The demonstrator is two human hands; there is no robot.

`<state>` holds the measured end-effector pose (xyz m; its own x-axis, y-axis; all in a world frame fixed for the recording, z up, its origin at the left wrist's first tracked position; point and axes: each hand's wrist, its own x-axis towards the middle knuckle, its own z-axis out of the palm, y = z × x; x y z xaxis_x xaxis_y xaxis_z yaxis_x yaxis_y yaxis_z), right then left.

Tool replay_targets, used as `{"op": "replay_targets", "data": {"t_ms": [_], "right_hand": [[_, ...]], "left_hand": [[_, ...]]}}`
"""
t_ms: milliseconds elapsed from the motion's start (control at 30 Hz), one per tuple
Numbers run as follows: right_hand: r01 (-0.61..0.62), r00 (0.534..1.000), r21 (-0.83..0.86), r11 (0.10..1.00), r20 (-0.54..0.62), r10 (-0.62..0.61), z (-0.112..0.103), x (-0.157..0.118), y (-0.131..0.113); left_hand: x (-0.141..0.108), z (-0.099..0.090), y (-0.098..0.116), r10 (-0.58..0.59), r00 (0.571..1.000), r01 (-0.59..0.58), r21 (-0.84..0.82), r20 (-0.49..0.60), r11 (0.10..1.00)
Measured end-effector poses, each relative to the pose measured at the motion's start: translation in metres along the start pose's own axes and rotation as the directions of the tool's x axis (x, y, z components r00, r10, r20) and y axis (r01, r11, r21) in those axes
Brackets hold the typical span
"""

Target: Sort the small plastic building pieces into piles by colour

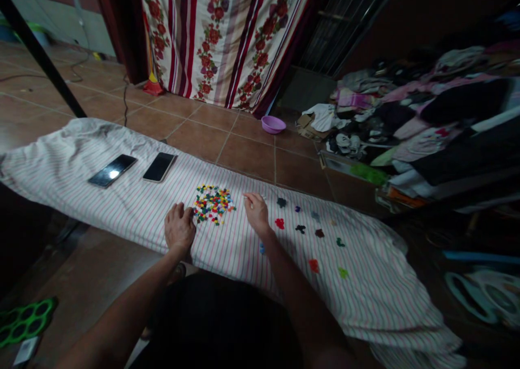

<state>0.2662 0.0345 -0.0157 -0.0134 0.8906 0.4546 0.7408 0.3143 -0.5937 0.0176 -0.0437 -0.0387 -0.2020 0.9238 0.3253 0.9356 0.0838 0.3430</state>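
Note:
A mixed pile of small coloured pieces (213, 204), too small to name exactly, lies on a striped cloth (227, 250). My left hand (179, 227) rests palm down at the pile's left edge, fingers a little apart and nothing visible in them. Just right of the pile is my right hand (257, 213), its thumb and fingertips pinched together; what they hold is too small to make out. Beyond it lie small single-colour groups, among them red pieces (279, 224), black pieces (300, 228), orange pieces (313, 265) and lime green pieces (343, 272). Blue pieces (262, 248) sit beside my right forearm.
Two phones, a dark one (112, 170) and a light-edged one (160, 167), lie on the cloth at left. A purple basin (273, 124) stands on the tiled floor, before a floral curtain (215, 38). Heaped clothes (406, 109) fill the right side.

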Motion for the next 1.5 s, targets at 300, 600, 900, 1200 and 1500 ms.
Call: {"op": "replay_targets", "data": {"t_ms": [300,600,900,1200,1500], "right_hand": [[0.119,0.924,0.022,0.993,0.362,-0.119,0.062,-0.009,-0.075],[0.286,0.832,-0.097,0.953,0.519,-0.197,0.084,0.001,-0.101],[0.397,0.723,-0.18,0.9,0.665,-0.186,0.087,0.009,-0.112],[0.334,0.781,-0.127,0.934,0.593,-0.198,0.086,0.005,-0.109],[0.157,0.881,0.08,0.984,0.439,-0.176,0.082,0.001,-0.1]], "left_hand": [[0.001,0.002,0.001,0.003,0.999,-0.005,-0.025,-0.046,1.0],[0.002,0.003,0.002,-0.008,0.998,0.006,-0.035,-0.057,0.999],[0.001,0.008,-0.001,0.003,0.994,-0.007,-0.032,-0.111,0.999],[0.001,0.011,-0.002,0.011,0.991,-0.018,-0.049,-0.135,0.999],[0.0,0.01,-0.001,0.003,0.994,-0.01,-0.059,-0.113,0.998]]}}
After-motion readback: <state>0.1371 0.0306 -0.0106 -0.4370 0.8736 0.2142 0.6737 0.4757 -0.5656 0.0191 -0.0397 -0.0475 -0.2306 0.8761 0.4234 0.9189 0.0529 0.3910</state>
